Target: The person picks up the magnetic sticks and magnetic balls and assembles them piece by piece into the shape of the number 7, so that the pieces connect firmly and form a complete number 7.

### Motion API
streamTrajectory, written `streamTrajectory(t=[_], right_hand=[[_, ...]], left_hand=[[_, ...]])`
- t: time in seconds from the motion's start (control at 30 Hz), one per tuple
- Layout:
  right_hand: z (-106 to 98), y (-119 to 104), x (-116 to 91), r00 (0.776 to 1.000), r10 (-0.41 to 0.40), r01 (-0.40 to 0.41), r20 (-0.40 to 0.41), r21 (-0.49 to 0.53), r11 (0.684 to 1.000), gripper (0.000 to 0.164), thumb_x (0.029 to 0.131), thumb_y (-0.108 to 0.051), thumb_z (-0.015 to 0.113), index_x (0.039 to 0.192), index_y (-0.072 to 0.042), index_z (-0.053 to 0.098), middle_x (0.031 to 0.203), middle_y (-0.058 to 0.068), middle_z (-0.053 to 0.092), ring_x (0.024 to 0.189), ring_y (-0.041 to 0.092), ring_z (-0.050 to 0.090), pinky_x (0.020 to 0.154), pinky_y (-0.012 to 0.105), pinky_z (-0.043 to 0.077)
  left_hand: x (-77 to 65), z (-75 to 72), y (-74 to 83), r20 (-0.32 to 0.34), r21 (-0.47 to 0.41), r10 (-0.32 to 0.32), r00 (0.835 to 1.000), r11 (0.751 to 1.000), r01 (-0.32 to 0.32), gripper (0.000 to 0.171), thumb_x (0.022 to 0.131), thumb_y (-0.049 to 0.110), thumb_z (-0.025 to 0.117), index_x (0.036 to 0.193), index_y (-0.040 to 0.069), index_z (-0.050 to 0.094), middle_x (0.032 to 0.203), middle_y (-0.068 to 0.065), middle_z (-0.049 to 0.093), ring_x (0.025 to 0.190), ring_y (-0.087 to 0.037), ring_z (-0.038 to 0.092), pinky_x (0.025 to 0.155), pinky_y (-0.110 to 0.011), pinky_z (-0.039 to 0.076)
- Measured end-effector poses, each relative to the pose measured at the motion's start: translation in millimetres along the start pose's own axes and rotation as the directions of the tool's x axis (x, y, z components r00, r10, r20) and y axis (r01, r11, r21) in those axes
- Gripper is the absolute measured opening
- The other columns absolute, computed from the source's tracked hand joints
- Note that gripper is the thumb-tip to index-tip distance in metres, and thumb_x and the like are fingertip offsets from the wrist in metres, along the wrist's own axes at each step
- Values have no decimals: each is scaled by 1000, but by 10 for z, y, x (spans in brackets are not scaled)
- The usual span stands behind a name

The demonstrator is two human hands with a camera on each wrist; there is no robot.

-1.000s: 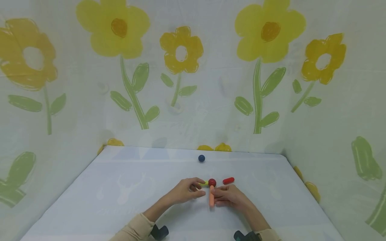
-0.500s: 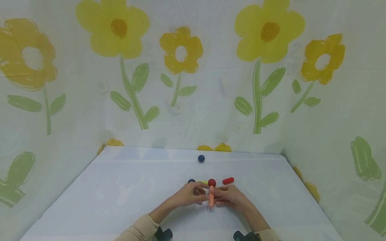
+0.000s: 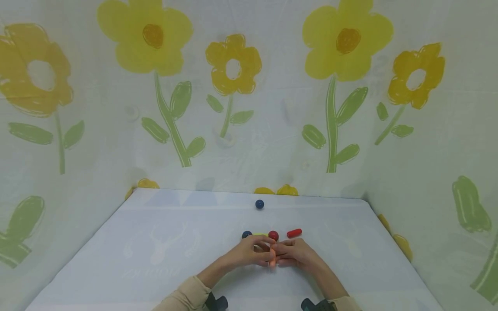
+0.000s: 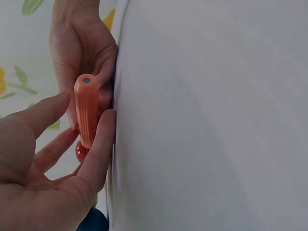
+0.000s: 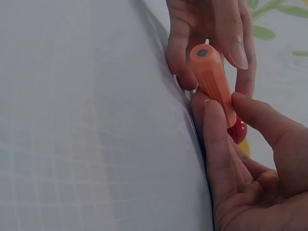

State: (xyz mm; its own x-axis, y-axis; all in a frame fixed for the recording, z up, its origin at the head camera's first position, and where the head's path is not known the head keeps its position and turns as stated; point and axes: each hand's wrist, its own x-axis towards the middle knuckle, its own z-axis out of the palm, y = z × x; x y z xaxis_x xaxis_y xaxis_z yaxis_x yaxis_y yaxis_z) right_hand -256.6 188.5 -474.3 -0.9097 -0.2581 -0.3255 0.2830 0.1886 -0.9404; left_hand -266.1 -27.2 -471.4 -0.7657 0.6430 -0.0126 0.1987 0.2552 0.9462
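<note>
My right hand (image 3: 300, 255) pinches an orange ribbed rod (image 5: 215, 82) between thumb and fingers; a small grey dot marks its near end. The far end of the rod meets a red ball (image 3: 273, 236). From the other side my left hand (image 3: 249, 252) surrounds the orange rod, thumb and fingers spread, with a small gap at the thumb (image 4: 61, 102) in the left wrist view. A yellow rod (image 3: 260, 235) lies between the red ball and a blue ball (image 3: 247, 234), partly behind the left hand.
A short red rod (image 3: 294, 233) lies right of the red ball. Another blue ball (image 3: 259, 204) sits near the back edge of the white table (image 3: 175, 255). Flower-printed cloth (image 3: 280, 129) hangs behind and at both sides.
My left hand has moved right, toward the orange rod, uncovering the nearer blue ball and more of the yellow rod. My right hand has stayed in place on the orange rod.
</note>
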Motion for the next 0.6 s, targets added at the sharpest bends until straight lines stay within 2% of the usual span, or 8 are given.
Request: streamTrajectory(t=[0.2, 0.6], right_hand=[[8, 10, 7, 1000, -9, 9, -4, 1, 1000, 52, 89, -34, 72, 122, 5, 65, 94, 9, 76, 78, 14, 73, 71, 22, 58], [-48, 59, 9, 999, -30, 29, 20, 20, 999, 51, 91, -32, 69, 124, 6, 63, 96, 10, 76, 80, 15, 73, 72, 23, 58]], left_hand=[[15, 1, 19, -22, 43, 3, 1000, 999, -2, 34, 90, 23, 71, 124, 20, 64, 115, -5, 68, 99, -18, 66, 78, -28, 56], [65, 64, 36, -46, 92, -33, 998, 995, 37, 37, 88, 25, 73, 123, 20, 65, 115, -4, 69, 99, -16, 65, 82, -33, 57]])
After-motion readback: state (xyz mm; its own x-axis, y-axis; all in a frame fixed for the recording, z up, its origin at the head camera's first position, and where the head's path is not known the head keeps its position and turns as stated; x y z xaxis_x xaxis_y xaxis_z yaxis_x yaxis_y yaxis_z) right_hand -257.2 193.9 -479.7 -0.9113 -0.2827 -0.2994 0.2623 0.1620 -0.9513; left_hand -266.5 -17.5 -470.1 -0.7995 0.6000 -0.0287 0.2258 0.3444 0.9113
